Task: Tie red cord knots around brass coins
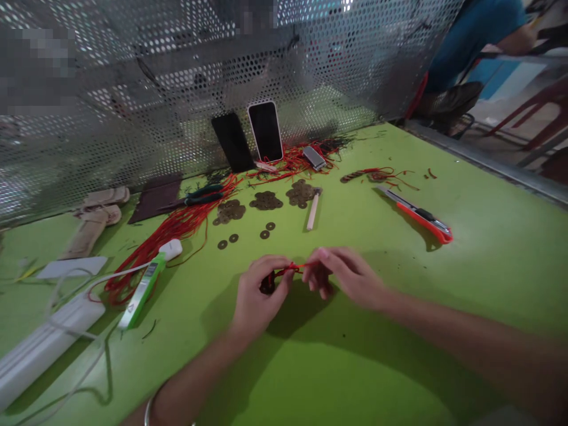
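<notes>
My left hand (257,296) is closed around a dark bundle of strung coins (267,284), mostly hidden by the fingers. Between its thumb and forefinger a red cord (294,268) is pinched where it looks knotted. My right hand (348,275) grips the cord's other end, its fingers curled and the fingertips partly hidden. A short stretch of cord runs between both hands, just above the green table (310,367). Ahead of them lie loose round coins (234,238) with holes and several coin piles (266,200).
A red-handled utility knife (421,214) lies right, beside a finished-looking coin string (355,176). A pale stick (313,212) touches one coin pile. To the left are red cords (177,236), a green-white strip (141,296) and a power strip (48,349). Two phones (266,130) lean on perforated metal.
</notes>
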A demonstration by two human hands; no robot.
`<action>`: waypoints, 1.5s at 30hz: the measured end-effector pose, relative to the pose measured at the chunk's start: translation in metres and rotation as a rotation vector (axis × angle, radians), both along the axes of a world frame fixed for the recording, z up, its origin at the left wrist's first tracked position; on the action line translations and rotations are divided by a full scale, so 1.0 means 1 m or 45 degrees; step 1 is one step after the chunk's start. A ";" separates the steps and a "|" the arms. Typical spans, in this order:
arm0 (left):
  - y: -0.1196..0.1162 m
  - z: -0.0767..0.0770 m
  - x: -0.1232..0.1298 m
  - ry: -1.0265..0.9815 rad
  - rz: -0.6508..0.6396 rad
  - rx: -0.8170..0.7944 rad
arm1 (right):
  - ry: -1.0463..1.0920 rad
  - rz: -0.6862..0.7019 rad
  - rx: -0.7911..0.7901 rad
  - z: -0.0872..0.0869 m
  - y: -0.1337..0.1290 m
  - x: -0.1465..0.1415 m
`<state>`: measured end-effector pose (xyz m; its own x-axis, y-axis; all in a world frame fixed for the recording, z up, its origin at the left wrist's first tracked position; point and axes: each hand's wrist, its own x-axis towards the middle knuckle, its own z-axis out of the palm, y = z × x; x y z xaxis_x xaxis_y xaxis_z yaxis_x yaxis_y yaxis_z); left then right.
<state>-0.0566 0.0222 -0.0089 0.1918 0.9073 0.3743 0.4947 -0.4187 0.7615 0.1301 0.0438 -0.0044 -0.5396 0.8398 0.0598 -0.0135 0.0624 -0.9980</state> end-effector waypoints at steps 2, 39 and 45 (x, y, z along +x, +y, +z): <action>0.000 0.000 0.000 -0.033 -0.014 -0.013 | -0.053 -0.147 -0.004 0.001 0.004 0.000; 0.000 0.000 0.002 0.013 -0.086 0.039 | -0.390 0.141 0.641 0.009 0.011 0.005; -0.003 0.001 0.004 0.088 -0.162 0.133 | -0.422 -0.048 0.318 0.003 0.008 -0.002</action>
